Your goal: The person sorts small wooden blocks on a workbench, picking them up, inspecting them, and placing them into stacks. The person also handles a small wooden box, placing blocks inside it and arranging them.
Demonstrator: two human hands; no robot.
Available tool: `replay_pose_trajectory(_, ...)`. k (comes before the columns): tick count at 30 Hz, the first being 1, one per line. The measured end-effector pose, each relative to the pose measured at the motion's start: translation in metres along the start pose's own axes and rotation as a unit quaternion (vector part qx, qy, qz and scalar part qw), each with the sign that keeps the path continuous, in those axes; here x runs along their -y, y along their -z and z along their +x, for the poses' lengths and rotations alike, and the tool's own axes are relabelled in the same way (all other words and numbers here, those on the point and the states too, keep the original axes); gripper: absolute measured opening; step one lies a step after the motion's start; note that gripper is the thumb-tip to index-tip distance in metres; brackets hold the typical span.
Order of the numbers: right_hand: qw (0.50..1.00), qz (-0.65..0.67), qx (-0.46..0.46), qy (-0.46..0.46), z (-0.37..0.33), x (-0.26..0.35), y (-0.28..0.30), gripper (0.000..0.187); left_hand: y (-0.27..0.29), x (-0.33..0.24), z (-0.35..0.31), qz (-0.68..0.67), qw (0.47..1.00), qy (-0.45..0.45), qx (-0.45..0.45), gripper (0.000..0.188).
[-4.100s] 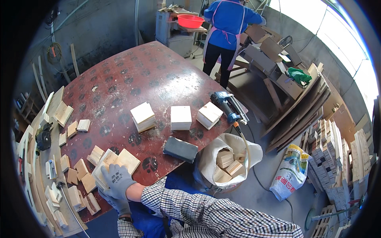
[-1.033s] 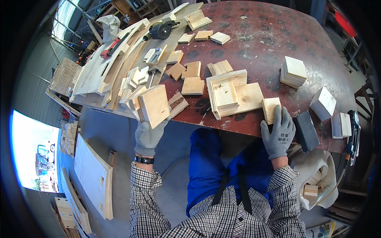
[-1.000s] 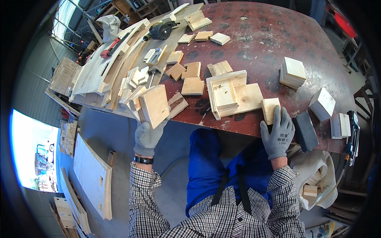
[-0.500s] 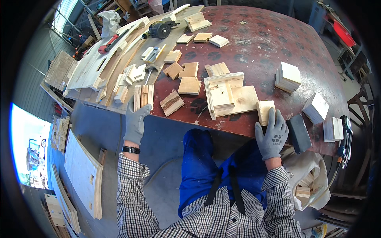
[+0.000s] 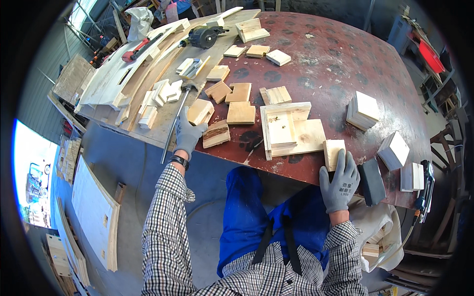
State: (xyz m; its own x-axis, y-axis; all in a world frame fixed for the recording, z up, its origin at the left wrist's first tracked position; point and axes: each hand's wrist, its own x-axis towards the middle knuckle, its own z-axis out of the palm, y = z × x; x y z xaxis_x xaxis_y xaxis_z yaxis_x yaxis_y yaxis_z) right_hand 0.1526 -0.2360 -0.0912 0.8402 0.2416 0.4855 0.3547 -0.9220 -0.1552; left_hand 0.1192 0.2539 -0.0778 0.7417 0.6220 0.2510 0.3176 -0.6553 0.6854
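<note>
Reaching in just right of a long, thin metal rod with a dark head [image 5: 174, 127], setting the grey-gloved left hand [image 5: 189, 134] at a chunky, pale wooden block [image 5: 201, 111] on the speckled red-brown table [image 5: 340, 64]. Parting thumb and forefinger around its near corner; cannot tell whether pinching. Seemingly placing or arranging blocks, probably calling next for a clean release or a surer grip. Going rightward, passing a dark-streaked wooden block [image 5: 216, 134] and a stepped assembly of pale boards [image 5: 308, 133]. Resting the grey-gloved right hand [image 5: 339, 186] at a small, pale wooden block [image 5: 334, 152], with fingers slightly parted; cannot tell how firmly gripping. Bordering a dark grey oblong block [image 5: 373, 181]. Bearing dark printed characters across the right glove's back.
</note>
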Motion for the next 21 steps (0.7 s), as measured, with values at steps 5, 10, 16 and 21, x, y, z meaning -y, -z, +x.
replay_pose_trajectory(5, 1.000, -0.005, 0.004, -0.001, 0.000, 0.000, 0.001, 0.079, 0.016, 0.009, -0.001, -0.111, 0.991, 0.025, 0.074, 0.102)
replay_pose_trajectory(10, 1.000, -0.002, 0.007, 0.001, 0.000, 0.000, 0.001, 0.079, 0.024, 0.016, -0.002, -0.049, 0.993, -0.046, 0.098, 0.103)
replay_pose_trajectory(16, 1.000, 0.002, 0.006, 0.007, 0.000, 0.001, -0.004, 0.079, 0.035, 0.013, 0.005, 0.024, 0.993, -0.049, 0.102, 0.099)
replay_pose_trajectory(21, 1.000, -0.008, 0.005, 0.004, -0.001, -0.001, -0.001, 0.080, 0.023, -0.043, -0.014, 0.218, 0.955, -0.200, 0.026, 0.086)
